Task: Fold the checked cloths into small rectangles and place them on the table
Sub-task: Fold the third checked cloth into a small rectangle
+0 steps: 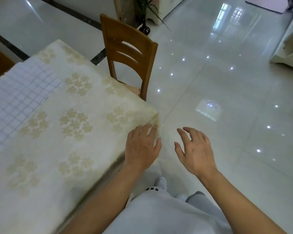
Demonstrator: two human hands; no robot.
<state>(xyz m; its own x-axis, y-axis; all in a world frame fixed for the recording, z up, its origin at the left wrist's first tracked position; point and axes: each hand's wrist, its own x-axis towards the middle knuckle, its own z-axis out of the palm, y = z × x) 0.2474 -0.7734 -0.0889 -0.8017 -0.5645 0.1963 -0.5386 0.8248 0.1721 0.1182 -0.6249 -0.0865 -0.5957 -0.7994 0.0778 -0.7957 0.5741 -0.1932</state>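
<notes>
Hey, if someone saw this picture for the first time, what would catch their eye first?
Two open hands in the lower middle: the left hand at the corner of the table, the right hand out over the glossy floor. Next come the checked cloth, lying on the table at the picture's left edge, and the wooden chair at the table's far side.

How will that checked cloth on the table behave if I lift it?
The checked cloth lies flat and thin, so it will probably droop limply. It looks light. On the textured tablecloth it may drag rather than slide, likely bunching.
</notes>
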